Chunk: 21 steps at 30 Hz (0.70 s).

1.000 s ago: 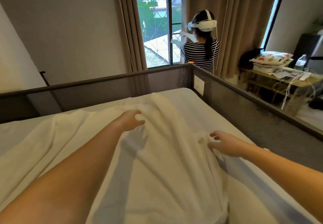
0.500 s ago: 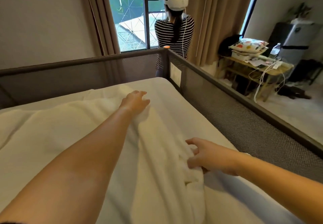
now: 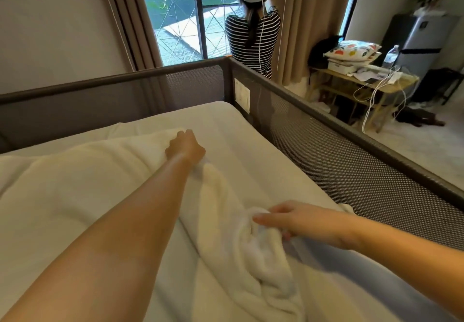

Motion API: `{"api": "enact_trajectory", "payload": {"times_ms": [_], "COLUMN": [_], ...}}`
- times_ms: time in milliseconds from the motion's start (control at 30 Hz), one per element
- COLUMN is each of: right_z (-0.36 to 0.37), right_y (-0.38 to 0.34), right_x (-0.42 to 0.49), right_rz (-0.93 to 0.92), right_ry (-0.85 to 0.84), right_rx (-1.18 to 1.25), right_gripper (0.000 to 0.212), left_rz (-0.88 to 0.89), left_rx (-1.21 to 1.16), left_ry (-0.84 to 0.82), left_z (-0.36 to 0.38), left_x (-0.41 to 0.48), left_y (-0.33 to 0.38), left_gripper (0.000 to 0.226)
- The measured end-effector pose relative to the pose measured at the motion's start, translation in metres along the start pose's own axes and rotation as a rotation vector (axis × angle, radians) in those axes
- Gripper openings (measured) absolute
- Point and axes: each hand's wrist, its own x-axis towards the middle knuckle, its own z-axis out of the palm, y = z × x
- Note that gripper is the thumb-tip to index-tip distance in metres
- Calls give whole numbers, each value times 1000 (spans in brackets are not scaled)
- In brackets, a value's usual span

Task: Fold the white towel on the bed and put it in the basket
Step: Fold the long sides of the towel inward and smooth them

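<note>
Head view: the towel [image 3: 105,183] lies rumpled across the bed [image 3: 226,118], inside its mesh rail [image 3: 351,161]. The left hand [image 3: 185,147] has its fingers closed on the towel's far edge. The right hand [image 3: 301,221] has its fingers clamped on a bunched fold near the rail.

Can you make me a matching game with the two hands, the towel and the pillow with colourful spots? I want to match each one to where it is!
Things:
1. left hand
2. right hand
3. white towel
4. spotted pillow

Places:
A. on the wooden table by the curtain
B. spread over the bed
C. gripping the towel's far end
D. pinching a bunched-up fold near the mesh rail

Pairs: 1-C, 2-D, 3-B, 4-A
</note>
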Motion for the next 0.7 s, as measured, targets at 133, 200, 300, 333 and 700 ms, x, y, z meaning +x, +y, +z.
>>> {"api": "enact_trajectory", "payload": {"times_ms": [133,200,300,333,700], "right_z": [-9,-8,1,5,25], "right_y": [-8,-16,-25,-27,-33], "right_x": [-6,-13,-22,-23,-32], "right_rz": [-84,-102,-165,-187,-260], "right_ry": [56,-10,-139,-184,-512], "right_rx": [-11,-63,-133,-152,-482], "right_gripper": [26,25,25,25,54], "left_rz": [-51,-111,-238,-254,-208], "left_rx": [-217,-274,-220,-140,-32], "left_ry": [102,155,249,265,-100], "left_z": [-19,-29,-38,-40,-38], "left_x": [0,-2,-7,-9,-4], "left_y": [-21,-34,-55,-62,-61], "left_gripper": [48,51,55,58,100]}}
